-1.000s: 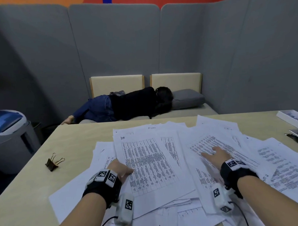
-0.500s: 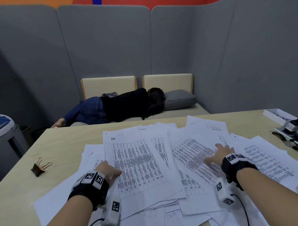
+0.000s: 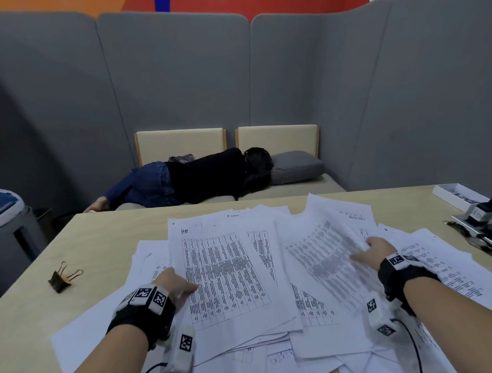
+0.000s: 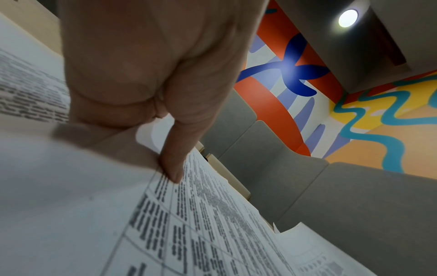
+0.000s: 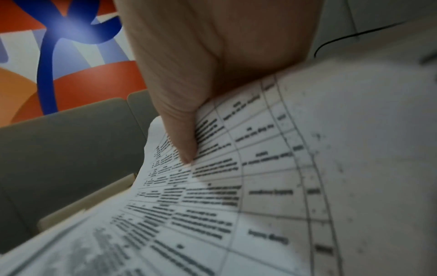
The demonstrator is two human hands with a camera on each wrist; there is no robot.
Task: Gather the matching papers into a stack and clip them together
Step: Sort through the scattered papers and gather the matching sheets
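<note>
A: Dozens of printed papers (image 3: 271,269) lie fanned and overlapping across the lower half of the head view, covering most of the wooden table (image 3: 106,237). One binder clip (image 3: 63,277) sits alone on bare wood at the left, well apart from the sheets.

B: What else is around?

A: A white tray (image 3: 459,196) and cabled gear (image 3: 486,221) at the right edge, a grey bin (image 3: 7,225) at the far left. Beyond the table a person (image 3: 199,177) lies on a bench against grey panels.

B: And the hands?

A: The left hand (image 3: 174,284) pinches the left edge of the sheet marked HR (image 3: 223,274), thumb on top, fingers hidden beneath. The right hand (image 3: 376,251) grips a blurred, lifted sheet (image 3: 324,253), thumb pressed on the print.
</note>
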